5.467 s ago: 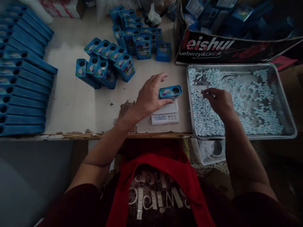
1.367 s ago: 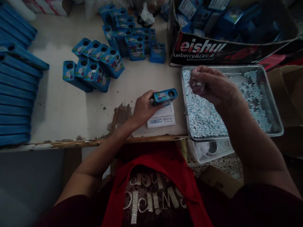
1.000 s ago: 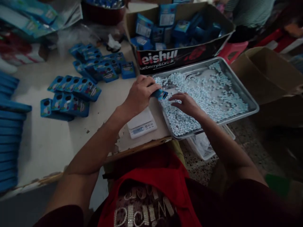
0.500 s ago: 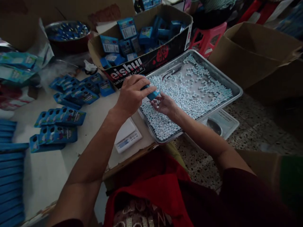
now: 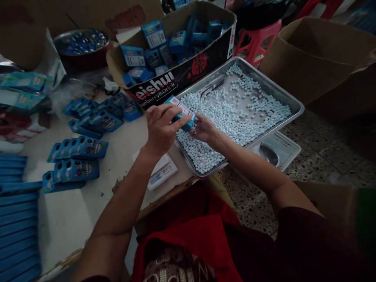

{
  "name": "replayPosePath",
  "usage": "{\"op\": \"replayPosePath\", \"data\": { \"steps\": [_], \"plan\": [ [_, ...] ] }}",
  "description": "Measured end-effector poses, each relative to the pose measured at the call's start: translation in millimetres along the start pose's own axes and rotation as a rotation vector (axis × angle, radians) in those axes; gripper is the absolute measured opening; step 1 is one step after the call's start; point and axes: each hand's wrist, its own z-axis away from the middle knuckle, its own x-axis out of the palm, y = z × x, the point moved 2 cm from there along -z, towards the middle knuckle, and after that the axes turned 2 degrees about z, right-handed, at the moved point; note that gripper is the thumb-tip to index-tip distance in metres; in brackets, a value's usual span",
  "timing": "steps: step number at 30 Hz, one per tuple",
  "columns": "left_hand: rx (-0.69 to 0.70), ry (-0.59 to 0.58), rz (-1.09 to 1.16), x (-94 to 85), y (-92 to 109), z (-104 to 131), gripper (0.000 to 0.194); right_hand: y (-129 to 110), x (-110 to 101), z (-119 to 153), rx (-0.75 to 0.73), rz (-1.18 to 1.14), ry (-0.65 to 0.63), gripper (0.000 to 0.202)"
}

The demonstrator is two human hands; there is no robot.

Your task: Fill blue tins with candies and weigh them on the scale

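Note:
A small blue carton [image 5: 183, 111], its white printed panel facing up, is gripped in my left hand [image 5: 163, 127]. The carton slants over the near left side of a metal tray [image 5: 296, 111] of pale candies [image 5: 235, 117]. My right hand [image 5: 204, 128] is cupped palm up at the carton's lower right end, thumb against it. A few pale candies seem to lie at its curled fingers, which the carton partly hides. Below the hands, a white digital scale [image 5: 162, 174] rests on the table.
Filled blue cartons lie in a large cardboard box [image 5: 138, 92] behind the tray. Rows of blue cartons [image 5: 88, 149] stand on the table [image 5: 117, 149] at left, with a stack [image 5: 20, 227] nearer. A metal bowl [image 5: 82, 43] sits far left, a red stool [image 5: 258, 41] behind.
My left hand has tilted the carton so its printed panel now shows. My right hand has come closer against the carton's end. The whole view has shifted slightly.

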Motion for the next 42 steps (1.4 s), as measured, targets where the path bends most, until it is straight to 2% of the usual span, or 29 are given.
{"op": "replayPosePath", "data": {
  "steps": [4, 10, 13, 15, 17, 20, 24, 27, 29, 32, 35, 38, 42],
  "plan": [
    [-0.059, -0.036, -0.017, 8.0, -2, 9, 0.029, 3, 1, -1, 0.010, 0.018, 0.008, 0.044],
    [-0.252, 0.134, -0.005, -8.2, 1, 21, 0.029, 5, 5, 3, 0.083, 0.059, -0.020, 0.044],
    [-0.447, 0.210, 0.119, -14.0, -8, 34, 0.021, 4, 3, 4, 0.080, 0.085, -0.029, 0.034],
    [-0.659, 0.271, 0.272, -18.7, -20, 52, 0.033, 4, 1, 4, 0.049, 0.112, -0.046, 0.022],
    [-0.880, 0.349, 0.437, -28.6, -29, 78, 0.050, 2, 0, 4, 0.006, 0.149, -0.064, 0.020],
    [-1.092, 0.445, 0.636, -52.3, -30, 121, 0.065, -2, 1, 6, -0.050, 0.198, -0.081, 0.019],
    [-1.205, 0.465, 0.811, -72.3, -11, 163, 0.069, -12, 4, 8, -0.091, 0.241, -0.066, 0.021],
    [-1.247, 0.424, 0.845, -73.6, 0, 177, 0.071, -21, 4, 9, -0.245, 0.375, -0.040, 0.019],
    [-1.235, 0.381, 0.827, -78.7, 2, 181, 0.081, -24, 4, 13, -0.323, 0.502, -0.024, 0.012],
    [-1.181, 0.350, 0.711, -105.4, 3, 190, 0.090, -26, 2, 22, -0.267, 0.611, -0.027, 0.007],
    [-1.161, 0.353, 0.521, -148.3, 5, 211, 0.073, -29, 0, 34, -0.155, 0.611, -0.027, 0.017],
    [-1.201, 0.402, 0.371, -187.0, 13, 240, 0.055, -32, -5, 42, -0.148, 0.674, 0.045, 0.035],
    [-1.274, 0.477, 0.234, -217.2, 31, 270, 0.037, -32, -11, 44, -0.205, 0.800, 0.108, 0.050]
  ]
}}
